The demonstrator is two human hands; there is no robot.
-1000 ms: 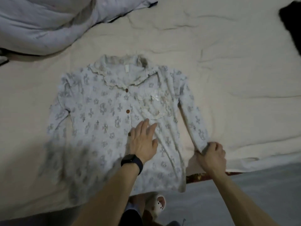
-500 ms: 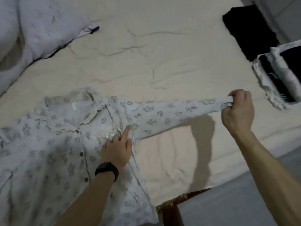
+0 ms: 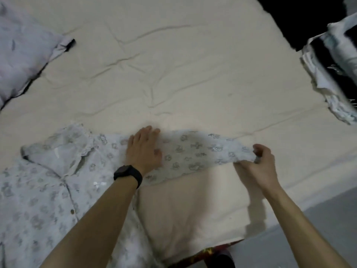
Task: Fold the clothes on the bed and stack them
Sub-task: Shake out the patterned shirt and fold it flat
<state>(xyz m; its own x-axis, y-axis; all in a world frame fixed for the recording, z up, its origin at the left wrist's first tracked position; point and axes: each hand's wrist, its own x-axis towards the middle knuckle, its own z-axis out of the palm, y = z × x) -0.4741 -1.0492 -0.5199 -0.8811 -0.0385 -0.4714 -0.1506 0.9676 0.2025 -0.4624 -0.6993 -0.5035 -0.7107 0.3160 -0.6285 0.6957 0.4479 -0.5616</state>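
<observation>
Where 2 hands [image 3: 144, 149] [image 3: 257, 165] touch, 1 shirt [image 3: 48, 190].

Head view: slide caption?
Left hand presses the shirt at the shoulder while right hand pinches the sleeve cuff.

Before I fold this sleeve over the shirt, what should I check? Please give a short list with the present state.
1. Left hand presses flat on the shoulder of the shirt: ok.
2. Right hand pinches the cuff: ok.
3. Sleeve is stretched out sideways: ok.
4. The other sleeve is out of view: cannot tell.
5. Folded pile lies apart from the sleeve: ok.
</observation>
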